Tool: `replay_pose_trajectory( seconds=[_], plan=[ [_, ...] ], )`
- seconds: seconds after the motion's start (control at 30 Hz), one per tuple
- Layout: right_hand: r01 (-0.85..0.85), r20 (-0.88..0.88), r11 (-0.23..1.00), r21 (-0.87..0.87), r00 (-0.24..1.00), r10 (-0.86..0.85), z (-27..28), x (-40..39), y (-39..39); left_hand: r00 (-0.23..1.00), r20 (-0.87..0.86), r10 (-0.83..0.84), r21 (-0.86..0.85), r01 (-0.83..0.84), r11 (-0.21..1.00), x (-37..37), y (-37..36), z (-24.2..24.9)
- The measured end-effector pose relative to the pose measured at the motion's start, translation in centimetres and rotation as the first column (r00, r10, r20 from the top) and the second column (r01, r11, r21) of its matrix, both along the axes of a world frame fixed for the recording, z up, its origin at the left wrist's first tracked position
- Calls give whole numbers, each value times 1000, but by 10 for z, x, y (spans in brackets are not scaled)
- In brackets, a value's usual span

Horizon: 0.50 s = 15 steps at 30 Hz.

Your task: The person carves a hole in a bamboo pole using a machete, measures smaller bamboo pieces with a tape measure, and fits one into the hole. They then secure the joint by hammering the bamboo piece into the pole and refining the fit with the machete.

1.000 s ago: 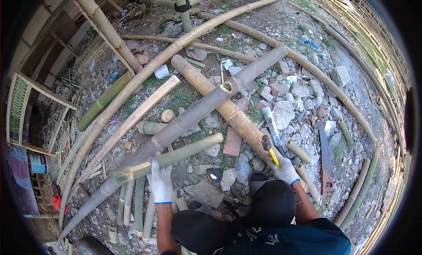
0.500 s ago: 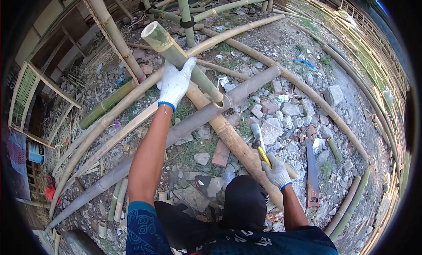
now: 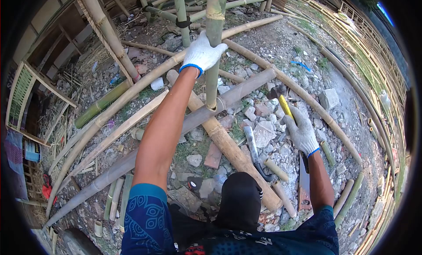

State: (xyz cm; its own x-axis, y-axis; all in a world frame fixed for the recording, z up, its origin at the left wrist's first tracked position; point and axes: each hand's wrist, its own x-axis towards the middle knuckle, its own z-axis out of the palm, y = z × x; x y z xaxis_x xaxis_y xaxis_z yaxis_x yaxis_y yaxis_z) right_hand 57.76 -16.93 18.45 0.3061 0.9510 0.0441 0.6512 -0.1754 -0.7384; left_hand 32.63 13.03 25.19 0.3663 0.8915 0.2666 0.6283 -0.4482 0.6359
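Note:
Gloved in white, my left hand [image 3: 203, 52] grips an upright green bamboo post [image 3: 213, 35]. The post's lower end meets a long grey bamboo pole [image 3: 193, 118] lying on the ground, which crosses over a thick tan bamboo pole [image 3: 237, 151]. My right hand [image 3: 301, 129], also gloved, is closed round the yellow handle of a hammer [image 3: 285, 104], raised above the rubble. A long-bladed tool with a dark handle [image 3: 252, 145] rests beside the tan pole. A handsaw [image 3: 303, 184] lies partly under my right forearm.
Broken stones and bricks [image 3: 213, 156] cover the ground. Long bamboo poles [image 3: 325, 105] curve around the work area. Short bamboo pieces [image 3: 277, 169] lie near my right knee. At the left stands a woven bamboo frame [image 3: 21, 94].
The green bamboo post has swung from leaning left to upright in my left hand. My right hand has risen with the hammer, and the long-bladed tool's dark handle now shows.

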Motion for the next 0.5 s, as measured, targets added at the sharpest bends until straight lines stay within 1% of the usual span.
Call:
replay_pose_trajectory(
  seconds=[0.03,0.07,0.1,0.13,0.17,0.27,0.33,0.37,0.47,0.5],
  plan=[
    [31,-90,999,-21,995,-33,28,-5,11,1000,-25,19,-10,-20,1000,6,2,0],
    [20,-95,1000,-19,995,-22,50,-5,23,999,-1,34,-7,-34,999,8,0,0],
    [5,-125,998,61,992,3,61,0,34,998,24,50,-1,-50,999,8,-2,0],
    [-18,-65,997,76,998,23,86,-3,43,997,49,66,4,-66,998,8,-3,2],
    [-70,-79,989,128,994,80,100,0,54,997,67,49,2,-49,999,3,0,-1],
    [-122,78,976,181,991,110,155,-19,81,987,148,59,-14,-57,998,-12,-1,-3],
    [-253,302,944,210,935,184,172,-22,108,987,146,63,-5,-63,998,-17,-2,-3],
    [-324,414,923,208,884,217,182,-24,122,986,156,64,-1,-65,998,-19,-1,-6],
    [-370,493,909,194,838,236,231,-46,149,983,175,62,-1,-63,998,-30,0,-7],
    [-320,408,913,253,891,199,254,-55,156,983,174,58,-14,-56,998,-33,0,-7]
  ],
)
